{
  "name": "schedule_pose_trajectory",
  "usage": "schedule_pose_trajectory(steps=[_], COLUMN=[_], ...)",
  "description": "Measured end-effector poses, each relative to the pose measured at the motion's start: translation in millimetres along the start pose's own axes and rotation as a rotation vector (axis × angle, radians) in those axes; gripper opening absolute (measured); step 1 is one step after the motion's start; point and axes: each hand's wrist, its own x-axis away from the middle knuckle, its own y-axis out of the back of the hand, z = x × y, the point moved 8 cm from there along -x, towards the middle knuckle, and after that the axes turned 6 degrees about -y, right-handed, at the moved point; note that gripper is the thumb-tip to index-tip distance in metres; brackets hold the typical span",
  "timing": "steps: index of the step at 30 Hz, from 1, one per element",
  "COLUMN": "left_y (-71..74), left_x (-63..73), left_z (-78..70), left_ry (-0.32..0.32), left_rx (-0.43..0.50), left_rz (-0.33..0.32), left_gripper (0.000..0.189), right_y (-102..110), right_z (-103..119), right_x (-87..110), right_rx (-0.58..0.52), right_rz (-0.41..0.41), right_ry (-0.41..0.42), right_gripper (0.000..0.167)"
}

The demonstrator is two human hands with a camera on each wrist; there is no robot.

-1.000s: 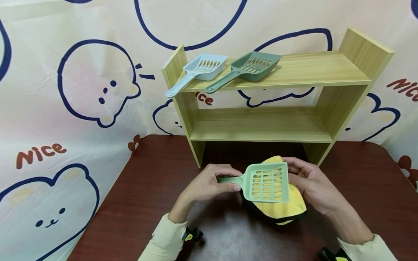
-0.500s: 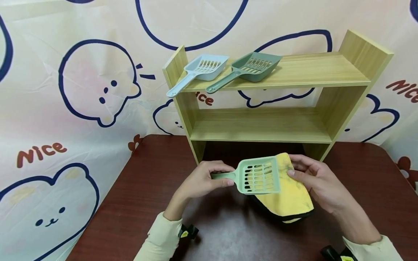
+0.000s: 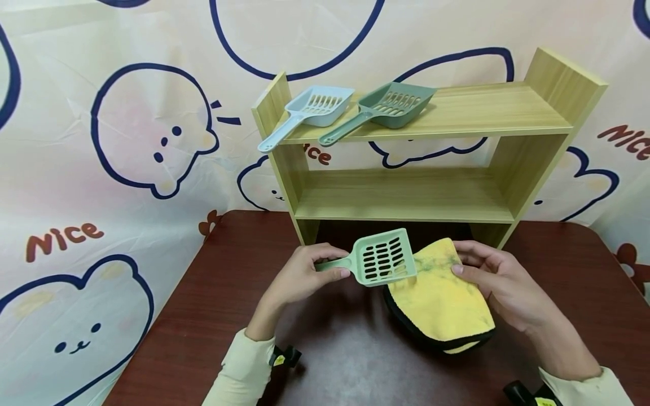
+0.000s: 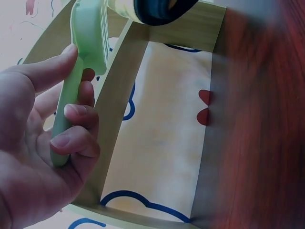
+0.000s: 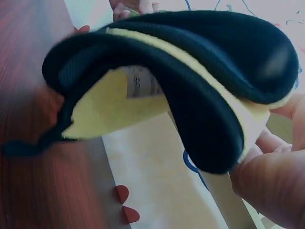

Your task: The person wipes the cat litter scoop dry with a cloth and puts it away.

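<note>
My left hand (image 3: 299, 274) grips the handle of a light green slotted litter scoop (image 3: 383, 257). In the left wrist view, its fingers curl round that handle (image 4: 68, 105) with the thumb along it. A yellow cleaning cloth with black edging (image 3: 439, 299) hangs folded from my right hand (image 3: 508, 285), pinched between thumb and fingers at its upper right corner. Dark smudges mark the cloth near the thumb. The scoop's far edge overlaps the cloth's left side in the head view. A pale label (image 5: 143, 82) shows inside the fold in the right wrist view.
Behind the hands stands a light wood shelf (image 3: 406, 194) on a dark red-brown table (image 3: 203, 316). A pale blue scoop (image 3: 320, 104) and a dark green scoop (image 3: 398, 104) lie on its top board, handles jutting over the front edge. A cartoon-printed sheet (image 3: 45, 152) hangs behind.
The light green scoop has moved left and up with my left hand, sliding off most of the cloth and tilting. My right hand and the cloth have shifted slightly right.
</note>
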Motion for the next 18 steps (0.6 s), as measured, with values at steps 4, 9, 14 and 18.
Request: schedule_pose_trajectory(steps=[4, 9, 14, 18], left_y=[3.8, 6.4, 6.7, 4.3], left_x=[0.2, 0.3, -0.1, -0.9], left_z=[2.5, 5.8, 7.4, 7.3], left_ry=[0.005, 0.021, 0.042, 0.052], left_rx=[-0.020, -0.046, -0.071, -0.062], left_rz=[-0.027, -0.051, -0.066, -0.075], left_gripper=[0.021, 0.023, 0.023, 0.023], right_y=[-1, -6, -13, -19], right_z=[0, -2, -4, -7], right_x=[-0.1, -0.6, -1.9, -3.5], right_rx=[-0.003, -0.003, 0.002, 0.015], right_rz=[0.020, 0.046, 0.069, 0.072], right_ry=[0.000, 0.004, -0.002, -0.019], right_gripper=[0.040, 0.039, 0.038, 0.036])
